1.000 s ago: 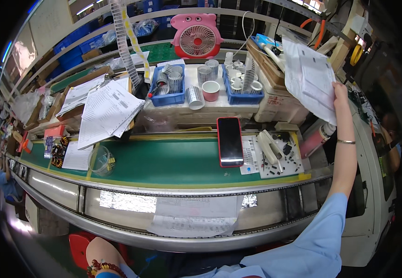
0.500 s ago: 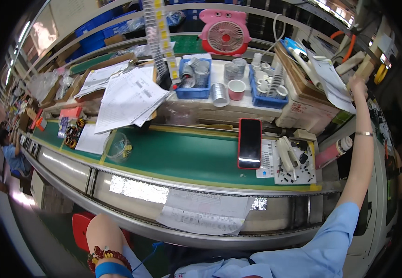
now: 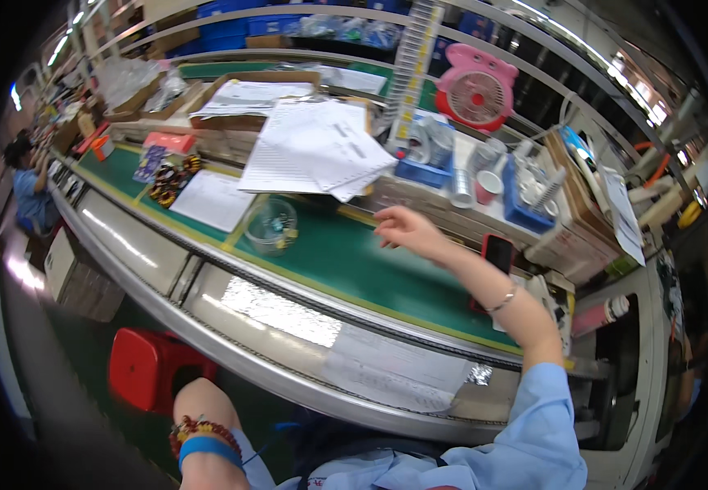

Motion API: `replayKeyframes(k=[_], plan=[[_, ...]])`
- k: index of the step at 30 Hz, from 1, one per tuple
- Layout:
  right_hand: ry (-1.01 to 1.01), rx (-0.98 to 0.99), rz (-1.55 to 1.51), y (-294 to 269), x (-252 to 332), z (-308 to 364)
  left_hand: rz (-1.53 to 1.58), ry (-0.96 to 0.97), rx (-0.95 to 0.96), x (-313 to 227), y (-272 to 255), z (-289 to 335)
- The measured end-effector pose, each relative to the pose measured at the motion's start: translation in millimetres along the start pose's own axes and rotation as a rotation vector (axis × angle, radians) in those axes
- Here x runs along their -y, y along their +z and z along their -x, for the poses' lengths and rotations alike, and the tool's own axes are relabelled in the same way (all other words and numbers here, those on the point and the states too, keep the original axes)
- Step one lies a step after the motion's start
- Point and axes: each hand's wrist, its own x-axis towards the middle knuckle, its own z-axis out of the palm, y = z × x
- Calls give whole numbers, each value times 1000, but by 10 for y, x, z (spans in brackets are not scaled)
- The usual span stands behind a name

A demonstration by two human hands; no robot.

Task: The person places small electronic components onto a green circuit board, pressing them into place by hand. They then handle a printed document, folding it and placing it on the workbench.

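My right hand (image 3: pixel 407 231) reaches in from the right over the green work surface (image 3: pixel 346 265). Its fingers are loosely bent and apart, with nothing visible in them. Left of it stands a clear round plastic tub (image 3: pixel 270 227) with small pieces inside, and loose papers (image 3: pixel 317 151) lie just beyond. Partly behind my right forearm is a black phone with a red case (image 3: pixel 498 253). Low on the left, my left hand (image 3: pixel 205 400) hangs at the near side of the bench, a beaded bracelet and a blue band at its wrist; its fingers are hidden.
Blue bins (image 3: pixel 525 214) of white parts and metal cans stand at the back right, below a pink fan (image 3: pixel 476 90). A metal rail (image 3: pixel 231 347) edges the bench. A red stool (image 3: pixel 146 367) stands lower left; another person (image 3: pixel 34 192) sits far left.
My right hand has left the beige object at the far right and come left over the green surface. The view has turned right-side down, showing more of the red stool.
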Motion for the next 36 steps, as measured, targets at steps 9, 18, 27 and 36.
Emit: replayKeyframes(k=[9, 18, 27, 36], plan=[[110, -125, -492, 683, -127, -704, -407, -2298, -15, 144, -1000, 2405], [120, -439, -635, -254, -300, -614, -123, -2579, -269, 590, -803, 3361], [62, -393, -411, -115, 33, -454, -231, -2634, -284, 585, -249, 3643], [-232, -308, -149, 104, 481, -138, 329, -2768, 530, 645, -486, 3215]])
